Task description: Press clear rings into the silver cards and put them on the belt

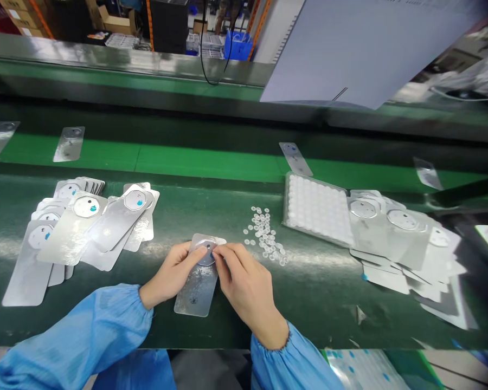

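A silvery blister card (196, 287) lies on the dark green bench in front of me. My left hand (171, 273) grips its left edge near the round recess, fingers curled on the card. My right hand (244, 281) pinches at the recess from the right; whatever small piece sits between its fingertips is too small to name. Both arms wear light blue sleeves. A scatter of small clear round discs (265, 237) lies just right of my right hand.
A fanned pile of blister cards (85, 225) lies at left. A tray of white discs (318, 208) and a heap of more cards (410, 244) sit at right. Single cards (69, 143) ride the green conveyor behind. A grey sheet (370, 49) hangs overhead.
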`<state>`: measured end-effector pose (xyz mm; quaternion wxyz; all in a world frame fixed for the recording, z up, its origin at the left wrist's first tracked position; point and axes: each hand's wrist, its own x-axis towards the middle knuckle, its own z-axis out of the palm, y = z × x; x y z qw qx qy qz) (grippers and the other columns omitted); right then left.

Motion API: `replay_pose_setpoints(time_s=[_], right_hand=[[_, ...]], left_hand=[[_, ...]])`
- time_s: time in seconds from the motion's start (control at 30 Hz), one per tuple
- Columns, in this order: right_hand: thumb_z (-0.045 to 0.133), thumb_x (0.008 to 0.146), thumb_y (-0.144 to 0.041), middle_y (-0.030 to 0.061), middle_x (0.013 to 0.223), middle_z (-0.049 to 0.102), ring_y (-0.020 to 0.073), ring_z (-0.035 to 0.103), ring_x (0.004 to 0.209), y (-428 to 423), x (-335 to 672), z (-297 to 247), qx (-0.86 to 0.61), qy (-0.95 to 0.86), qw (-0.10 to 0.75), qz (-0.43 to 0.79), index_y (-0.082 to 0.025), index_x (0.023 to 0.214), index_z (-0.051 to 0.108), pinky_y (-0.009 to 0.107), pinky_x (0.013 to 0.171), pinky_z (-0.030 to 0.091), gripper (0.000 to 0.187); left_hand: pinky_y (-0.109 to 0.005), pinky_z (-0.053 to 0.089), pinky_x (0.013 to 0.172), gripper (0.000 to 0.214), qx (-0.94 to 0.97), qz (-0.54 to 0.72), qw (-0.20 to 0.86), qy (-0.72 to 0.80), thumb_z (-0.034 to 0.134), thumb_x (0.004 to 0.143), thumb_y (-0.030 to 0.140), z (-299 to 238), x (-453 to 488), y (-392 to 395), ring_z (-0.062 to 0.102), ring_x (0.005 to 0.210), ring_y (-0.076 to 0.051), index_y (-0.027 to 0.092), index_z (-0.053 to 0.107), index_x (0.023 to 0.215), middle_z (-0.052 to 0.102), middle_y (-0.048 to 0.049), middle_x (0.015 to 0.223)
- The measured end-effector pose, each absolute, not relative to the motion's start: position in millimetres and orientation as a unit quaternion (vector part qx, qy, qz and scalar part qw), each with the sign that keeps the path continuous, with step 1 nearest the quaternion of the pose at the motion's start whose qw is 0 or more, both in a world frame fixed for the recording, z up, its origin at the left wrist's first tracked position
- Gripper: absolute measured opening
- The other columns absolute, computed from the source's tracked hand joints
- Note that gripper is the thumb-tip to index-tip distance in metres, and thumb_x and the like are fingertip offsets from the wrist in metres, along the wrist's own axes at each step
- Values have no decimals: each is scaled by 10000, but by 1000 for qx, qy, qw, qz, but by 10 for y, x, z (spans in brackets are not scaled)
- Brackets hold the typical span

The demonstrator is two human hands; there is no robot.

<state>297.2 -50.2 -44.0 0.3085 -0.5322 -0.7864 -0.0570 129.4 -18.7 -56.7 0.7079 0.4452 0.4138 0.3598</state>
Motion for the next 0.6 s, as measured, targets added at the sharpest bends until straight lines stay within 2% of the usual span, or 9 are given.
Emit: replay_pose_setpoints(time_s=[0.07,0.13,0.23,0.33,0.43,0.5,0.57,0.6], right_hand=[[486,1066,-145,70,915,735,169,681,718,-478,2993,-468,-515,-802,294,-74,-154,1034,651,289,598,470,168],[487,1047,-93,81,925,733,178,682,757,-456,3016,-523,-478,-813,321,-86,-154,1051,642,290,628,488,167],[503,1006,-26,63,907,722,169,664,751,-449,3023,-610,-427,-797,420,-82,-192,1042,636,291,665,510,216],[539,984,-43,31,849,681,168,656,770,-540,3051,-627,-479,-708,519,-6,-221,968,640,302,708,525,205],[622,970,-215,39,854,659,191,652,795,-832,3330,-607,-609,-548,569,76,-209,880,659,327,700,528,98],[693,916,-385,52,862,670,196,640,729,-1172,3761,-624,-707,-422,560,98,-196,877,690,343,650,522,193],[752,827,-505,62,831,690,211,642,657,-1592,4349,-674,-796,-311,507,114,-196,957,725,391,632,530,336],[726,817,-551,69,788,684,234,656,640,-1805,4657,-704,-819,-293,480,113,-207,964,729,420,621,527,374]], left_hand=[[-239,420,625,393,429,359,718,415,674,922,514,-566,1295,-185,541,682,-136,127,712,873,639,-19,755],[-236,441,640,368,394,371,733,413,716,895,501,-568,1299,-178,573,693,-139,133,718,878,666,-21,771],[-231,479,657,337,331,391,758,404,783,842,466,-563,1310,-169,622,691,-145,135,726,845,697,-25,753],[-271,534,665,345,290,375,791,387,796,831,469,-548,1313,-172,690,689,-192,133,743,890,733,-56,746],[-317,573,664,374,274,351,807,388,780,849,482,-538,1298,-178,746,746,-256,135,745,983,777,-104,836],[-317,581,661,399,271,349,805,397,781,847,485,-532,1287,-177,761,787,-276,125,746,1015,789,-130,892],[-311,582,652,435,269,350,799,408,795,830,490,-520,1284,-173,766,799,-283,113,748,1041,794,-144,907],[-306,580,643,450,269,351,796,413,802,822,494,-512,1286,-171,767,802,-286,110,748,1051,796,-148,908]])
